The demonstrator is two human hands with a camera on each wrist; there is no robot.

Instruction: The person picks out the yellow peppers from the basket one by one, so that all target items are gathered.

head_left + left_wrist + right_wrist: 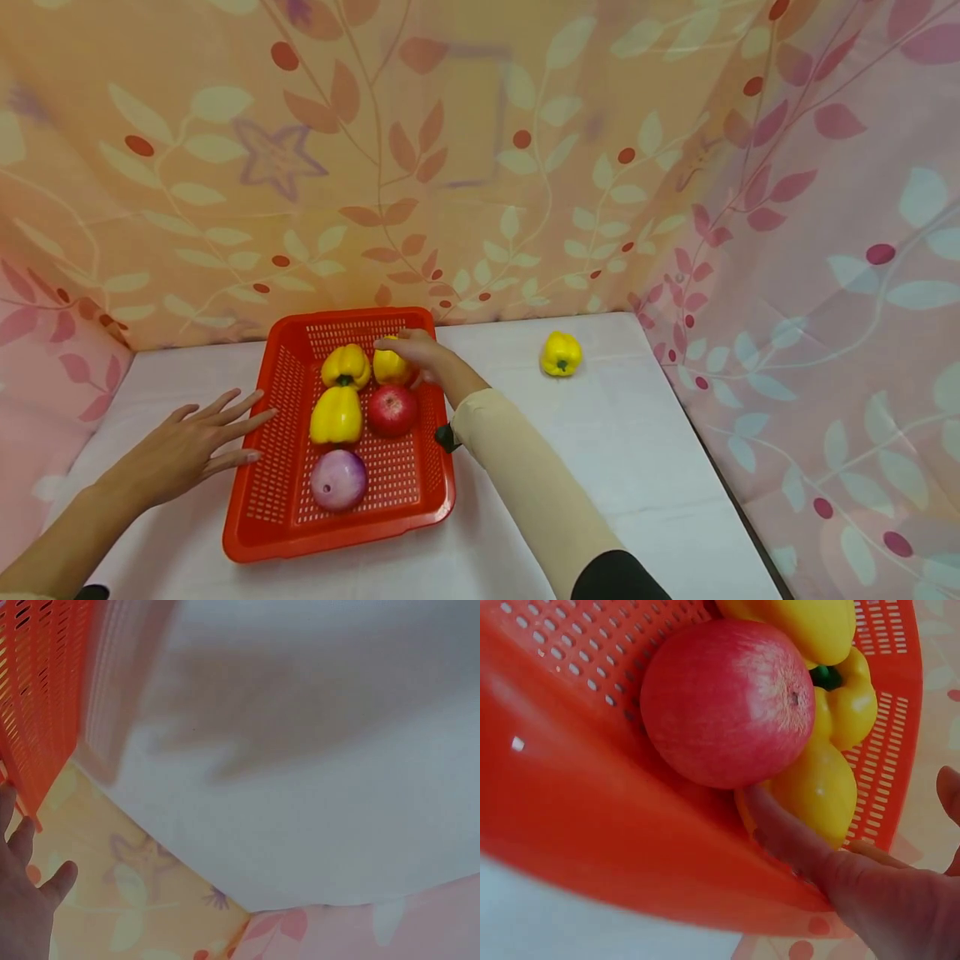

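A red plastic basket (247, 517) stands on the white table. Inside it lie a yellow bell pepper (347, 365), a second yellow bell pepper (335, 417), a red apple (392, 411) and a round purple onion (339, 481). At the basket's far right, my right hand (427, 357) holds a third yellow bell pepper (391, 367), partly hidden by the hand. In the right wrist view its thumb (791, 832) lies against that pepper, beside the apple (727, 705). My left hand (195, 442) is spread, fingertips at the basket's left rim.
Another yellow bell pepper (561, 354) sits on the white tabletop (570, 442), to the right of the basket. Flower-patterned cloth (450, 167) hangs behind the table and along both sides.
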